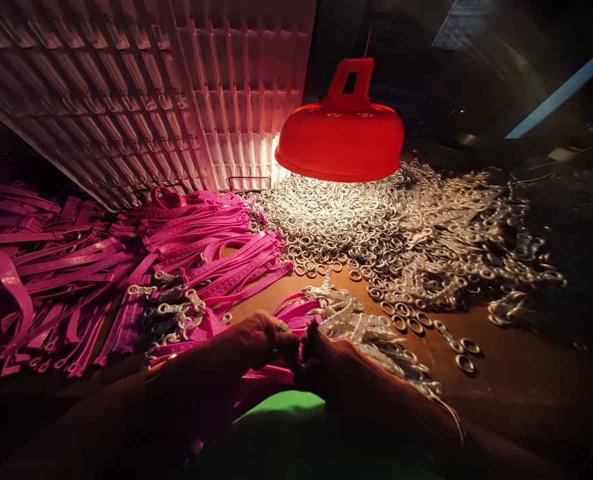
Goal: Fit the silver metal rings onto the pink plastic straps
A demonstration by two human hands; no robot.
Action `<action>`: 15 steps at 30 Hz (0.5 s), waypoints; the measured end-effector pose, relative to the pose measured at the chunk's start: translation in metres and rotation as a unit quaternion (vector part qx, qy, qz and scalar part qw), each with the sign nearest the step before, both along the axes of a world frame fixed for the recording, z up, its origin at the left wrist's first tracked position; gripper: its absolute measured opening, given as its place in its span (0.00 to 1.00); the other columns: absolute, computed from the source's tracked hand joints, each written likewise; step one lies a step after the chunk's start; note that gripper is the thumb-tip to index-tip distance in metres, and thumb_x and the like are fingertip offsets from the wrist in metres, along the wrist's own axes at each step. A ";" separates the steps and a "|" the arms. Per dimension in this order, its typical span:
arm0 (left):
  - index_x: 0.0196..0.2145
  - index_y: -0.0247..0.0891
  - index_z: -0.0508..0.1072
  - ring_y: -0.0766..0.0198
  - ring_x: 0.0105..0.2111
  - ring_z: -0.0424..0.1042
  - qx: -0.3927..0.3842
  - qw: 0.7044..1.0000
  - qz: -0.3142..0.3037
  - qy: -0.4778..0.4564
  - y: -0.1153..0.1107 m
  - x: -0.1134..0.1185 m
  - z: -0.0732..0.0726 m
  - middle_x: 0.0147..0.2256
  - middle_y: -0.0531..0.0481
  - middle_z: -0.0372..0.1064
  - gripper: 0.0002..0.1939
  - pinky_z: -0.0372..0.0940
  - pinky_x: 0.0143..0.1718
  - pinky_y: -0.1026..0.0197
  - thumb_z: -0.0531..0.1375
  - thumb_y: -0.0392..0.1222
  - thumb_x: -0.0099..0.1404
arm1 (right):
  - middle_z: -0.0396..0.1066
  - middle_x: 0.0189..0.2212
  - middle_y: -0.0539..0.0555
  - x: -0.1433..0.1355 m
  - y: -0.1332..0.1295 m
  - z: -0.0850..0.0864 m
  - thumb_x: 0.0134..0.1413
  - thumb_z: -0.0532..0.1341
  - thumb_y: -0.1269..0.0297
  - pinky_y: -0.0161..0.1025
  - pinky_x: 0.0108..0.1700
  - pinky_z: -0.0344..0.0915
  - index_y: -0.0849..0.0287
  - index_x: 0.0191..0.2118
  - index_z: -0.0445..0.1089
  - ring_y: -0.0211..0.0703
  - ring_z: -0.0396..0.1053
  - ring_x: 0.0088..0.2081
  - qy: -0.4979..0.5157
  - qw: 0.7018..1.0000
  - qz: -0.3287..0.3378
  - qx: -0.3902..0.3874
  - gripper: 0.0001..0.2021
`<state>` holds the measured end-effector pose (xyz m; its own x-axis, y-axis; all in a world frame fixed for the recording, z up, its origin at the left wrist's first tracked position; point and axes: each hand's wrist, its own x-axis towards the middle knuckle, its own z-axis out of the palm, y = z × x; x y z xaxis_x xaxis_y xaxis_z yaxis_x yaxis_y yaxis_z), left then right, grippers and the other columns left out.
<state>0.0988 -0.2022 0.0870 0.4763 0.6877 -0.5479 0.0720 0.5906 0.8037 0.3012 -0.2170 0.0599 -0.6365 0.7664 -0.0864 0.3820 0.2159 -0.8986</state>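
Note:
My left hand (263, 339) and my right hand (321, 353) meet low in the middle, fingers closed in a pinch and thumbs nearly touching. A pink strap (271, 375) runs out below the left fingers, which appear closed on its end. What the right fingertips pinch is in deep shadow and hidden. Just behind the hands lie more pink straps (296, 308) and a heap of pale metal chain links (361, 325). Left of my left hand, pink straps with metal links on their ends (179, 308) lie bunched.
A red lamp (339, 143) hangs over a big pile of metal rings (336, 213). More metal links (466, 227) spread right. Pink straps (66, 267) cover the left side. A ribbed pale panel (141, 87) stands behind. Loose rings (465, 363) lie on the brown tabletop (501, 373).

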 end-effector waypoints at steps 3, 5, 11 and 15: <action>0.14 0.36 0.59 0.75 0.15 0.46 -0.020 0.999 0.032 -0.018 -0.013 0.007 -0.006 0.14 0.59 0.49 0.24 0.38 0.18 0.64 0.64 0.57 0.47 | 0.62 0.22 0.49 0.000 -0.012 -0.010 0.58 0.54 0.51 0.31 0.22 0.51 0.60 0.40 0.65 0.34 0.53 0.23 -0.001 0.999 -0.005 -0.040 0.16; 0.15 0.35 0.60 0.74 0.16 0.46 -0.006 0.999 0.035 -0.029 -0.022 0.009 -0.008 0.14 0.58 0.49 0.24 0.40 0.18 0.65 0.63 0.57 0.50 | 0.61 0.22 0.49 0.000 -0.018 -0.016 0.58 0.55 0.50 0.31 0.21 0.49 0.59 0.39 0.64 0.34 0.52 0.22 0.002 0.997 -0.018 -0.078 0.16; 0.24 0.33 0.68 0.73 0.17 0.51 0.011 1.000 0.001 0.023 -0.049 0.009 -0.002 0.17 0.56 0.53 0.26 0.46 0.18 0.66 0.58 0.63 0.55 | 0.56 0.19 0.47 0.002 -0.034 -0.033 0.63 0.45 0.48 0.31 0.19 0.47 0.58 0.33 0.59 0.32 0.46 0.20 0.010 0.985 -0.057 -0.163 0.18; 0.25 0.33 0.68 0.72 0.19 0.54 0.004 0.999 0.051 0.016 -0.059 0.014 -0.006 0.19 0.54 0.56 0.26 0.48 0.19 0.66 0.58 0.63 0.56 | 0.62 0.24 0.49 -0.003 -0.034 -0.024 0.61 0.50 0.52 0.30 0.23 0.54 0.59 0.35 0.58 0.34 0.55 0.24 -0.006 0.988 -0.037 -0.150 0.14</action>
